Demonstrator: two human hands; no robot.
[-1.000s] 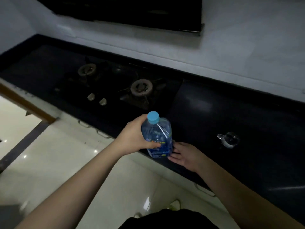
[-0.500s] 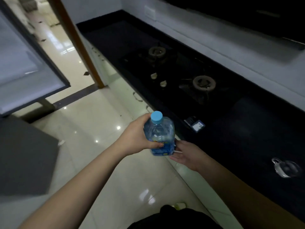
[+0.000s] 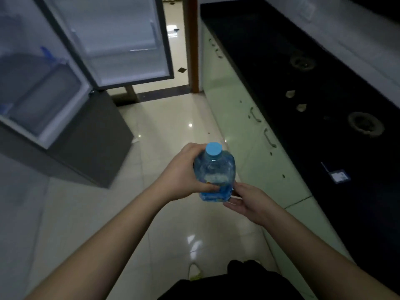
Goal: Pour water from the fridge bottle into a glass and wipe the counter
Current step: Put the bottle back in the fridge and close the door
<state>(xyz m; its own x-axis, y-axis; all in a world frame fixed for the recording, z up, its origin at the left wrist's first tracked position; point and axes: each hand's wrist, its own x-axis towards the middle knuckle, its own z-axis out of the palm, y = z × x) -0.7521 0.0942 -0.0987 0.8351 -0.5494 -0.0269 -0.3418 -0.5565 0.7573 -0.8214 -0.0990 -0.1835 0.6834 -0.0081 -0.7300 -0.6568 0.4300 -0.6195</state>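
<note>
A clear plastic water bottle [image 3: 214, 174] with a light blue cap and a blue label is upright in front of me, over the floor. My left hand [image 3: 184, 176] grips its body from the left, thumb across the label. My right hand [image 3: 246, 202] lies under and beside the bottle's base, its fingers straight and touching the bottom edge. The black counter [image 3: 337, 87] runs along the right. No glass is in view.
The fridge [image 3: 71, 118] stands at the left with its door [image 3: 121, 42] swung wide open. A two-burner gas hob [image 3: 363, 124] is set into the counter, with a small blue card [image 3: 338, 176] lying near it. Pale green cabinets [image 3: 249, 131] sit below. Glossy tiled floor lies between.
My view has swung left from the counter toward the open fridge. The glass has left the frame. Both hands keep the same hold on the bottle.
</note>
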